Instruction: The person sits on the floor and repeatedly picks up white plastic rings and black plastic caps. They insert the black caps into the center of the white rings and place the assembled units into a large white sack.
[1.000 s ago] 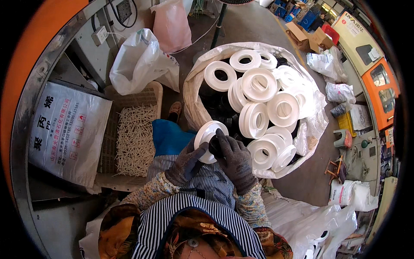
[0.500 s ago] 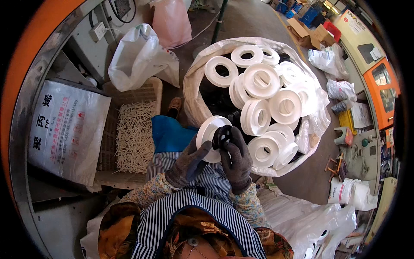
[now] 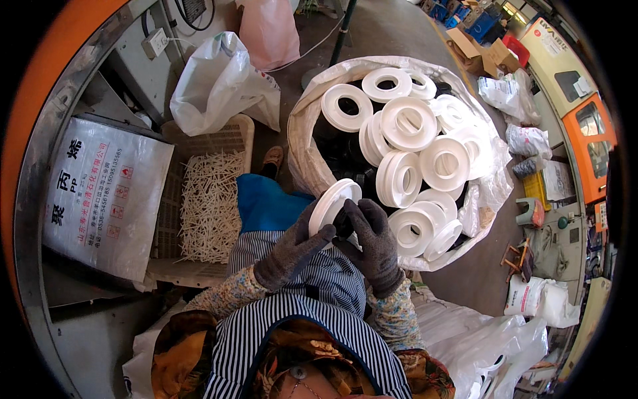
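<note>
My left hand (image 3: 287,253), in a dark grey glove, grips a white plastic ring (image 3: 331,206) by its rim, thumb in front. A black round plastic part (image 3: 343,223) sits against the ring's centre, partly hidden by my fingers. Curled round that black part is my gloved right hand (image 3: 373,243). Just beyond my hands stands a big white woven sack (image 3: 306,143), its mouth rolled wide. Inside it many white flanged rings (image 3: 444,163) are piled over black parts (image 3: 332,141).
At left, a plastic crate (image 3: 247,136) holds thin white sticks (image 3: 209,213). A white bag (image 3: 212,86) hangs over its far end. Left of the crate lies a printed white sack (image 3: 109,199). Clear plastic sheeting (image 3: 458,326) spreads at lower right. A small stool (image 3: 518,259) stands further right.
The white ring has tilted more edge-on and shifted slightly right. My right hand has moved a little right and down, with its fingers now covering more of the black part.
</note>
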The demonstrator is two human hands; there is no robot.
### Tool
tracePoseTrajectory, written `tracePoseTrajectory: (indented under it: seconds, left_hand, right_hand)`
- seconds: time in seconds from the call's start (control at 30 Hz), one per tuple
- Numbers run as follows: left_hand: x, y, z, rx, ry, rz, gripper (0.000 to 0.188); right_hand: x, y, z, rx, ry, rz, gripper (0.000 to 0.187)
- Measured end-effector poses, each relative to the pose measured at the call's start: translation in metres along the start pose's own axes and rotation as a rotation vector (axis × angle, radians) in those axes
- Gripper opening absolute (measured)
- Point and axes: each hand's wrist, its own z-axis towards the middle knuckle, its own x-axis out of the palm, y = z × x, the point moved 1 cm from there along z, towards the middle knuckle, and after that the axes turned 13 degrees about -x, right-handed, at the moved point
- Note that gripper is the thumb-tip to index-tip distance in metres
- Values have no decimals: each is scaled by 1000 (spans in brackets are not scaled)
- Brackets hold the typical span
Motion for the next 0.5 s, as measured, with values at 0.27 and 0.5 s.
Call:
tracePoseTrajectory:
  seconds: [0.27, 0.5]
  left_hand:
    - [15, -25, -2, 101, -39, 106, 69]
    - [9, -23, -3, 501, -153, 602, 77]
  right_hand:
    - [21, 2, -10, 264, -278, 343, 77]
    - [47, -23, -58, 82, -197, 192, 63]
